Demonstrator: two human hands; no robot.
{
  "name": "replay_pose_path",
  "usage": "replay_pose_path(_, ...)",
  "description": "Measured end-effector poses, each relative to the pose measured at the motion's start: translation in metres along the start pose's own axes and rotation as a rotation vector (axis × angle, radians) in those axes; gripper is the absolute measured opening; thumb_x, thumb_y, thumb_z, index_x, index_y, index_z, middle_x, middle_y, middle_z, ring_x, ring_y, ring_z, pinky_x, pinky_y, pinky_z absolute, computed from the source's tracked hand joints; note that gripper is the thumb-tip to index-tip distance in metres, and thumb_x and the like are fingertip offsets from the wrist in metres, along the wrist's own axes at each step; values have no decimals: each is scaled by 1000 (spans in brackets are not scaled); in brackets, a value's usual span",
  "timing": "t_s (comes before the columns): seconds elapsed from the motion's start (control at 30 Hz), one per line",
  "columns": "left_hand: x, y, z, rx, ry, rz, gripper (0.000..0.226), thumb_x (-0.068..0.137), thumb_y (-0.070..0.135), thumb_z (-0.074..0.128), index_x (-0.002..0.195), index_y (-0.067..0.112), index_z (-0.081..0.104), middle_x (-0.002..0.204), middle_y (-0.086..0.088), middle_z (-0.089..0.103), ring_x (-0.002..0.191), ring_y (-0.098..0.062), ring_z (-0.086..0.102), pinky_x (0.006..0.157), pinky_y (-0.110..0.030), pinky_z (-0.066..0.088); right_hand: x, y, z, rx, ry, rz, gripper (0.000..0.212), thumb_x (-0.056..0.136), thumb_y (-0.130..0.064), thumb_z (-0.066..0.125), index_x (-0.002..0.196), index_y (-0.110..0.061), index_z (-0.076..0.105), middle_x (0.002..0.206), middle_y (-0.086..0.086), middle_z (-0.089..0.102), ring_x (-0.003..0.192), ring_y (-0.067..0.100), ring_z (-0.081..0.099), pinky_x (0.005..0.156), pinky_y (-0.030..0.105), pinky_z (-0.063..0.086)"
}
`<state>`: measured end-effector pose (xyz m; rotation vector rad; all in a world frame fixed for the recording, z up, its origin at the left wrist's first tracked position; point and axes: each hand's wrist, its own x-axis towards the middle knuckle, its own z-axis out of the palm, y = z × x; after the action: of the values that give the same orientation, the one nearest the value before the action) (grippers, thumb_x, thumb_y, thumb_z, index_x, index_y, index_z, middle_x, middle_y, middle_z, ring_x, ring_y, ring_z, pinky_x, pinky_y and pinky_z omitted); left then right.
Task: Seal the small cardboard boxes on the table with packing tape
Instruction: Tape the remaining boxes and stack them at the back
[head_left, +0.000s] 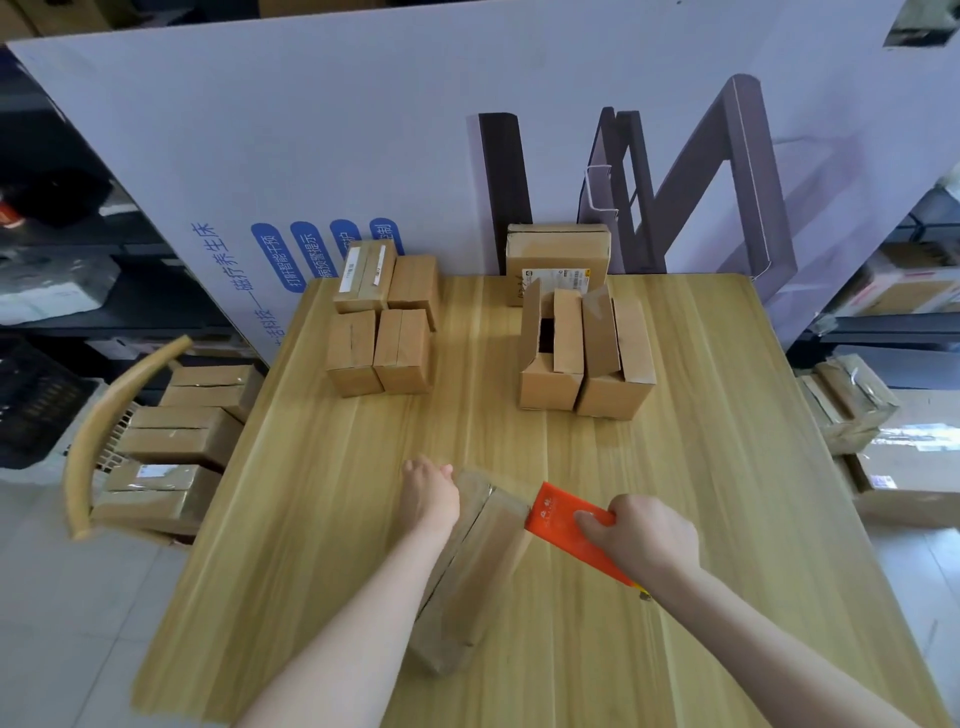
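"At the table's (701, 467) far end, what stands?"

"Four closed cartons (382, 332) left; two open-flap cartons (584, 358) right, contents not discernible; a labelled carton (558, 260) behind. More cartons load the chair (91, 431)."

"Near edge?"

"The left hand (430, 493) holds the far end of the cardboard box (467, 571). The right hand (641, 535) grips the orange tape dispenser (566, 525), set against the box top."

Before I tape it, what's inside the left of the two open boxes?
Only a dark gap shows between the open box's raised flaps; any contents are hidden by shadow and flaps.
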<state>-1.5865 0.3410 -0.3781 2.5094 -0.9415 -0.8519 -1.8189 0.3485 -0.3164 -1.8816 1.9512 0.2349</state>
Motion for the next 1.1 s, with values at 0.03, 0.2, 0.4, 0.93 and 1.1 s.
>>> replay_pose_path(0.03, 3, -3, -1, -23, -34, -55, 62, 99, 29, 49, 147, 3, 22, 148, -16, 33, 120, -31, 53, 88, -35, 45, 1, -1, -1, -8, -3, -2, 46, 86, -57, 45, 73, -16, 62, 66, -6, 61, 56, 12, 57, 53, 24, 47)
replay_pose_path(0.2, 2, -11, -4, -128, 86, 102, 45, 100, 30, 44, 141, 11, 43, 132, -8, 54, 117, -25, 55, 96, -35, 44, 4, 0, -3, 1, -44, -4, 46, 87, -56, 45, 78, -16, 66, 69, -4, 64, 57, 14, 62, 61, 30, 58)
replay_pose_path(0.4, -7, -27, 9, -84, -299, 188, 46, 98, 49, 37, 97, 8, 58, 93, -8, 63, 92, -28, 59, 77, -33, 43, 7, -8, -9, -65, -43, -19, 45, 90, -55, 42, 75, -17, 61, 67, -5, 60, 51, 12, 53, 55, 26, 51)
replay_pose_path(0.93, -50, -7, 42, -455, -69, -135, 45, 102, 39, 34, 120, 4, 55, 120, -14, 61, 109, -30, 57, 90, -33, 43, 46, -13, 11, -118, 16, 17, 44, 93, -52, 41, 69, -18, 53, 67, -4, 58, 64, 17, 60, 54, 24, 40)
replay_pose_path(1.1, -80, 21, 66, -793, 138, -395, 39, 101, 31, 38, 119, 0, 55, 119, -20, 62, 109, -34, 59, 90, -35, 44, 36, 1, -31, 485, 246, 149, 58, 91, -56, 46, 71, -5, 62, 57, 3, 58, 45, 21, 56, 50, 25, 39)
